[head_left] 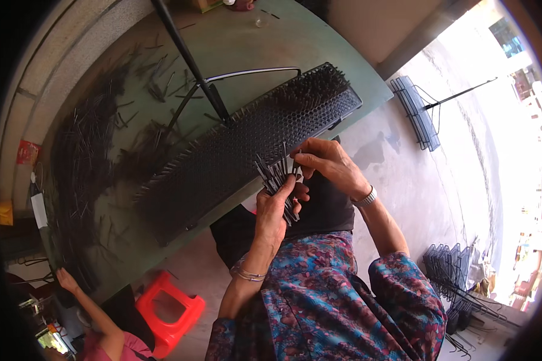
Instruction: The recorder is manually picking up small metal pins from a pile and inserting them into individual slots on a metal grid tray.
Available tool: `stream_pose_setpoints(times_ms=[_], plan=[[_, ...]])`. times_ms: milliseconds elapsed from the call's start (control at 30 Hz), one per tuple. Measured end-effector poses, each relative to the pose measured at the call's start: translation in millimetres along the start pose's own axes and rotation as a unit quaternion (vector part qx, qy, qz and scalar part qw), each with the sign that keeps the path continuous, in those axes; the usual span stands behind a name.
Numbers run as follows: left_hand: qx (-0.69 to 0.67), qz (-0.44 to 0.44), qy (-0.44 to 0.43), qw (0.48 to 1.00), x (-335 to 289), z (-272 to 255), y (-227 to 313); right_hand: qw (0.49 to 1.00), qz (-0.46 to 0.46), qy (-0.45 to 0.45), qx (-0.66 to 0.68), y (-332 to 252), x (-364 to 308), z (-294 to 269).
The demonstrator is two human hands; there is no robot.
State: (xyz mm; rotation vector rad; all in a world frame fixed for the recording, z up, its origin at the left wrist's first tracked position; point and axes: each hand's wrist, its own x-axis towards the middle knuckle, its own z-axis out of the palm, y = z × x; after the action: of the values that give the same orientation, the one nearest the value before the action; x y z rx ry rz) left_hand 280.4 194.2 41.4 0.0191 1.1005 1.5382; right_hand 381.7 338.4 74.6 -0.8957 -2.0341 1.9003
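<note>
A bundle of thin dark strips (272, 174) is clasped in my left hand (272, 210), its fingers wrapped round them. The ends fan out above the thumb and poke out below the palm. My right hand (331, 162) pinches one dark strip (295, 168) between thumb and fingertips, right beside the bundle. Just beyond my hands lies a long black broom head (235, 156), covered in small holes like a honeycomb. Dense dark bristles (319, 87) stand at its far right end. A black pole (190, 57) with a curved metal brace (253, 73) rises from its far side.
Loose dark strips (87, 144) lie heaped across the left of the green table (271, 36). A co-worker's arm (96, 307) reaches to the table's lower left edge, near a red stool (168, 307). Wire racks (415, 114) with poles stand on the floor at right.
</note>
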Motion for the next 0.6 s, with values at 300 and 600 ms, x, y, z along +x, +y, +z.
stream_pose_setpoints(times_ms=[300,600], plan=[[-0.018,0.018,0.002,1.000,6,2,-2,0.998,0.009,-0.057,-0.009,-5,15,-8],[-0.150,-0.039,0.008,0.988,17,-1,-6,0.941,-0.166,0.279,-0.097,-29,48,-8]])
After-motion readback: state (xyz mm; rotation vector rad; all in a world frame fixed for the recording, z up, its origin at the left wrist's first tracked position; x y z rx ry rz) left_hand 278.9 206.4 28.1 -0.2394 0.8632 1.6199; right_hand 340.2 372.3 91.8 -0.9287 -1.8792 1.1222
